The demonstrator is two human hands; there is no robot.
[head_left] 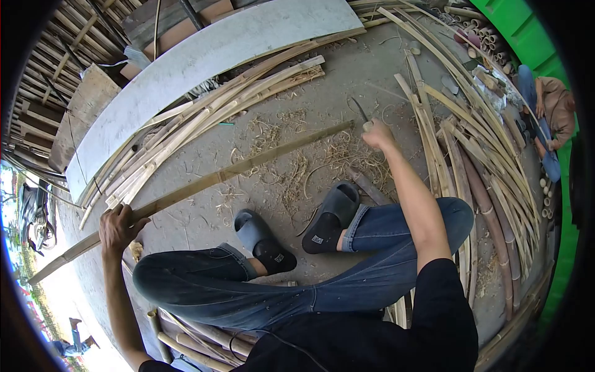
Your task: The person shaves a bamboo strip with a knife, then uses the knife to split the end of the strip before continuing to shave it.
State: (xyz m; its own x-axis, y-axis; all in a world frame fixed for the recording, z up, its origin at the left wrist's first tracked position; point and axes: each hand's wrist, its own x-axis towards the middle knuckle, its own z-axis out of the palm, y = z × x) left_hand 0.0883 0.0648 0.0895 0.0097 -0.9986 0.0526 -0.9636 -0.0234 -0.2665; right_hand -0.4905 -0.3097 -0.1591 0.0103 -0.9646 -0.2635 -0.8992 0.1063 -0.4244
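Observation:
A long split bamboo strip (229,173) runs slantwise in front of my legs, from the lower left up to near my right hand. My left hand (119,229) is wrapped round it towards its lower left end. In my closed right hand (378,134) is a knife (358,109), its narrow dark blade pointing up and left. The blade is close to the strip's far end, and the handle is mostly hidden by my fingers. Curly bamboo shavings (291,167) lie on the floor beneath and around the strip.
Piles of split bamboo lie at the upper left (204,118) and right (489,161). A long pale board (211,53) curves behind the left pile. Another person (551,111) sits at the far right by a green wall (520,28). More bamboo poles (204,341) lie behind me.

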